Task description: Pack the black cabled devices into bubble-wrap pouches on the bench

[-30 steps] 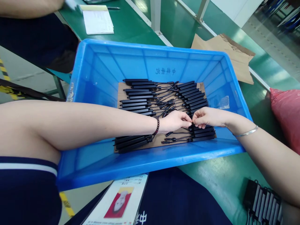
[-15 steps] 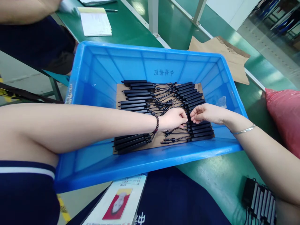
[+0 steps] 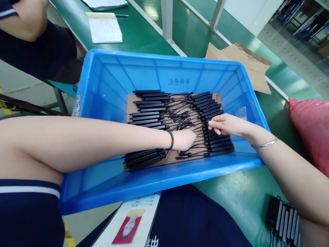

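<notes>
A blue plastic bin (image 3: 108, 85) rests on my lap and the green bench. On a brown card sheet (image 3: 132, 101) in it lie two rows of slim black bars with thin black leads (image 3: 151, 115). My left hand (image 3: 183, 140) is down among the leads in the middle, fingers curled under and mostly hidden. My right hand (image 3: 226, 124) hovers over the right row of black bars (image 3: 218, 142), its fingertips pinched at the end of one bar.
A small clear plastic bag (image 3: 241, 111) lies in the bin's right corner. Torn cardboard (image 3: 244, 65) and a red bag (image 3: 312, 127) sit on the bench to the right. A bundle of black parts (image 3: 285, 216) is at bottom right. Another person's arm (image 3: 28, 17) and a notepad (image 3: 104, 29) are at top left.
My hands were pinched together at one spot; now the left hand has dropped toward me among the leads and the right has stayed over the right row.
</notes>
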`<state>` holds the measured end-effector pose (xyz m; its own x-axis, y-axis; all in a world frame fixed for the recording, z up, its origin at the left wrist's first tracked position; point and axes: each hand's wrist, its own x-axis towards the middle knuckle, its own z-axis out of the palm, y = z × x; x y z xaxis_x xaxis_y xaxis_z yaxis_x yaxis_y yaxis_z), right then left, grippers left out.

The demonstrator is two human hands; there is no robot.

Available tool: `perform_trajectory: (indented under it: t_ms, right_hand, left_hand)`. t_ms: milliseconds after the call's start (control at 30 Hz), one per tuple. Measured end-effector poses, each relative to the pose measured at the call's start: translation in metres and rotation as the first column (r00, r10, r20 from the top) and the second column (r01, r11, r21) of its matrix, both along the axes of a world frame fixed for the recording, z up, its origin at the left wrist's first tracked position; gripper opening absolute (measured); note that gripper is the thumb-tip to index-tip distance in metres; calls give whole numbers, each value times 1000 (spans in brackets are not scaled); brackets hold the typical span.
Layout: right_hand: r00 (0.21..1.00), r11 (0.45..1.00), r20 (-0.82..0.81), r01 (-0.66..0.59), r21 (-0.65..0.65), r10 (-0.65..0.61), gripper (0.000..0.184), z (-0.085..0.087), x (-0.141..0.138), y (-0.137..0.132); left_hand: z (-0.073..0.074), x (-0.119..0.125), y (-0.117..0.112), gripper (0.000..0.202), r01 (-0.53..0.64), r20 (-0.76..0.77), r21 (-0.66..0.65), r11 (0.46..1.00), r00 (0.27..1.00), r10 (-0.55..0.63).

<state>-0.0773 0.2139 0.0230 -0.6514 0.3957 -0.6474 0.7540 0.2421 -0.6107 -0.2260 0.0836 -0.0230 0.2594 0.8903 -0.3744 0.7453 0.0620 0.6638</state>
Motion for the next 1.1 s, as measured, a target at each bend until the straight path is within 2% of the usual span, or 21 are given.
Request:
perform_trajectory:
  t_ms: [33,100,133,200,300,433,633,733,800,867,900,967,1033,1100]
  right_hand:
    - [1000,1000,-7,-5,16,5,35,1,0,0]
    - [1000,999,-15,-14,42,14,38,2,-1,-1]
    - [1000,999,-14,-19,49,20,38,2,-1,-1]
    - [1000,998,-10,-28,51,29,38,3,-1,-1]
    - [1000,997,-8,-17,70,17,34,2,-2,-1]
    - [996,992,26,82,93,-85,17,3,-5,-1]
    - [994,994,3,107,17,-107,22,6,-5,-5]
    - [993,994,-31,111,19,-110,15,5,-3,-4]
    - [992,993,-64,110,42,-108,11,3,-2,-3]
    - [989,988,-117,102,115,-89,8,2,-2,-1]
    - [987,981,-144,99,165,-76,5,1,-2,0]
    - [980,968,-190,96,232,-52,2,2,-2,1]
    - [973,970,-226,104,220,-53,7,4,-2,0]
    - [966,980,-254,96,175,-49,13,5,-3,-1]
  left_hand:
    - [1,1,-1,7,72,-98,9,997,993,-71]
    - [3,3,-4,13,239,-297,14,971,928,-224]
    - [2,3,-6,17,297,-359,13,955,893,-273]
    - [0,4,-8,21,335,-394,25,942,869,-299]
    - [-6,4,-8,22,304,-403,58,951,879,-256]
    - [-7,2,-3,17,220,-374,27,975,907,-194]
    - [11,-2,4,20,179,-327,56,982,933,-151]
    - [21,-8,11,19,151,-298,124,981,948,-108]
    - [23,-12,18,19,77,-168,215,974,985,-41]
    - [20,-14,24,20,-94,97,231,968,993,73]
    - [18,-13,26,21,-198,253,177,964,956,149]
    - [12,-8,27,23,-357,519,-35,933,792,322]
    - [7,-1,24,19,-419,641,-259,870,600,479]
    - [5,6,20,15,-429,664,-391,814,481,572]
